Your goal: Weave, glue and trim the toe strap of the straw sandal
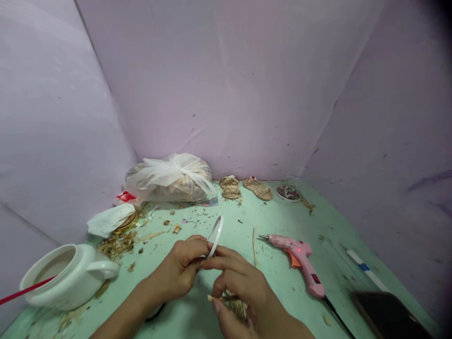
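My left hand is closed, pinching a thin white ring that stands up on edge above the table. Fingers of my right hand meet the lower part of the same ring. Within the curl of that right hand lies a bundle of straw-coloured cord, partly hidden by the palm. A pale cord end sticks out by the right thumb. The lower part of the ring is covered by my fingers.
A pink glue gun with a lit red light lies right, near a dark phone-like slab. At left stands a white pot. Behind are a tied plastic bag, two woven slippers and a bead dish. Dry scraps litter the left side.
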`<state>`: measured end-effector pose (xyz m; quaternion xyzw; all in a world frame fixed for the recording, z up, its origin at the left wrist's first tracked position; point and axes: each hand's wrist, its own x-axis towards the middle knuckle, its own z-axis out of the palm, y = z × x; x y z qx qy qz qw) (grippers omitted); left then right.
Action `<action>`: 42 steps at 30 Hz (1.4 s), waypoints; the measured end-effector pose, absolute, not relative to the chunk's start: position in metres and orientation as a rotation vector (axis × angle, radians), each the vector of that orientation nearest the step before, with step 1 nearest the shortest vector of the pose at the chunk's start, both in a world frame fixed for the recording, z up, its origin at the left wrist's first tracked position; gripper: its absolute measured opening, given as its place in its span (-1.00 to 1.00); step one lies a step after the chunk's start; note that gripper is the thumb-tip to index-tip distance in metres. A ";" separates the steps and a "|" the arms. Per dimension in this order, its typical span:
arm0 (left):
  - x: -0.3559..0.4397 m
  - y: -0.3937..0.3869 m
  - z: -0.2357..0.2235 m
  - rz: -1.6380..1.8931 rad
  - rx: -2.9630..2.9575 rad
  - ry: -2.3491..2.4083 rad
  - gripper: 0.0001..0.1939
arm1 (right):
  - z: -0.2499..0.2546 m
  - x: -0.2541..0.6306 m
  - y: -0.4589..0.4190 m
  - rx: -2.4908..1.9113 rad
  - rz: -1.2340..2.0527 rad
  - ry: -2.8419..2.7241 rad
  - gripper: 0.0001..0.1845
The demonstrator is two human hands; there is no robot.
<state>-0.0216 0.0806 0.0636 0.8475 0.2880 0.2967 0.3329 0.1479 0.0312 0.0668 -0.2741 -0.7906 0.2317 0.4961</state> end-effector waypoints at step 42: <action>-0.024 0.091 0.030 0.922 3.146 0.559 -0.78 | 0.068 0.155 0.032 -0.693 0.973 -1.637 -0.91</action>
